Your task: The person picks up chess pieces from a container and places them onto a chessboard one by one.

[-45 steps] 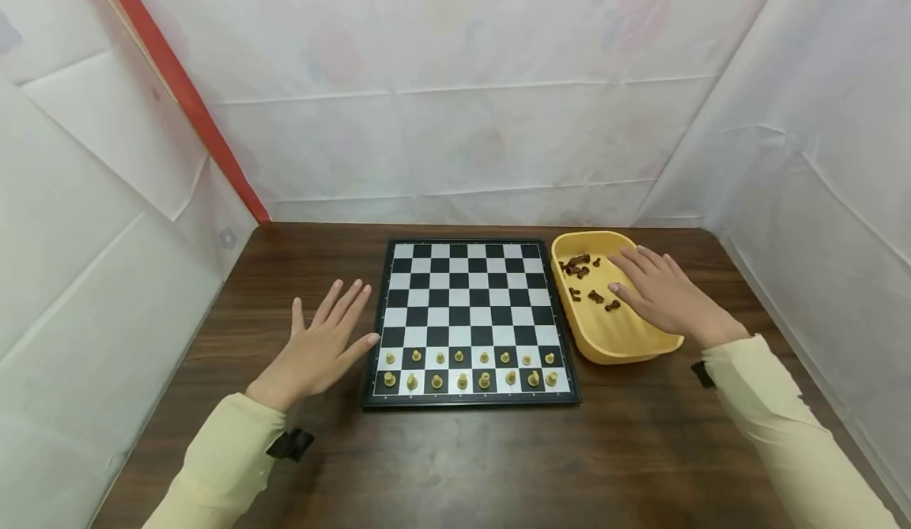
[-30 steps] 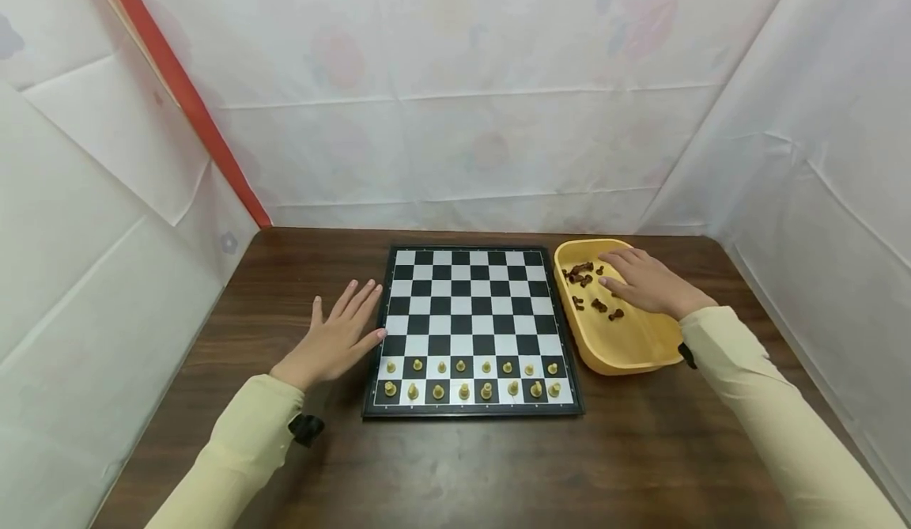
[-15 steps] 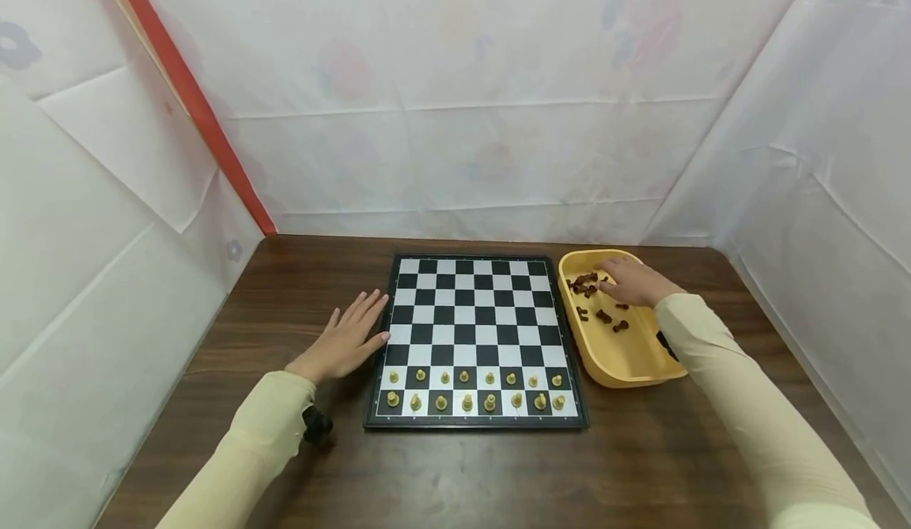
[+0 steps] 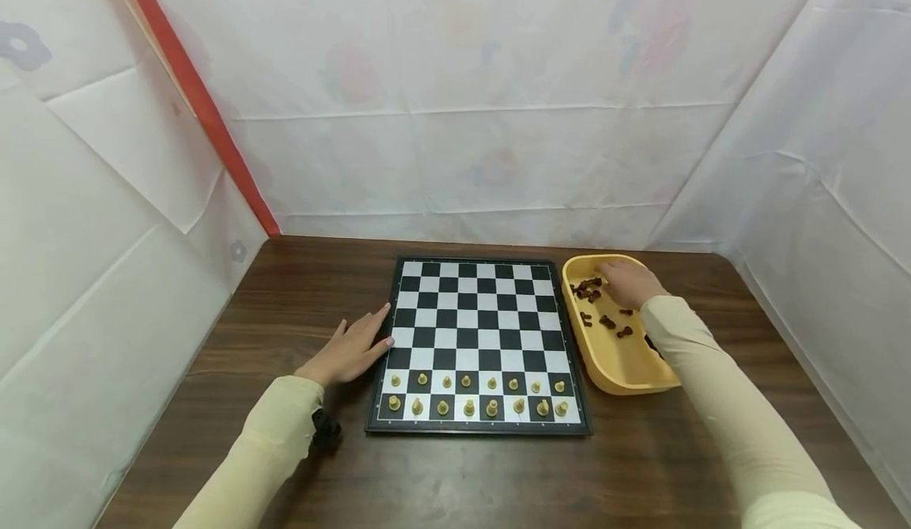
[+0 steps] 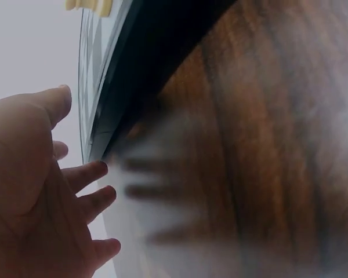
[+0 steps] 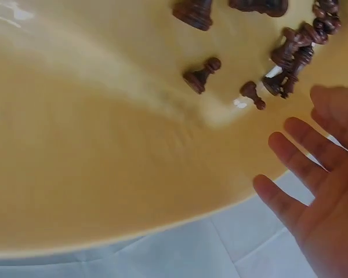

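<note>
A person's right hand (image 4: 629,282) reaches into the yellow tray (image 4: 626,367), fingers spread over dark pieces (image 4: 587,289), grip empty. The left hand (image 4: 350,349) lies flat on the counter (image 4: 285,292), fingers straight, touching the chessboard (image 4: 478,339) edge.

Tray (image 4: 614,375) right of board (image 4: 475,307) — pieces (image 4: 589,292) in tray

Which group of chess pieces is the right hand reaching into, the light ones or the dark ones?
The dark pieces in the yellow tray; the right hand hovers there, while the light pieces stand on the chessboard.
</note>
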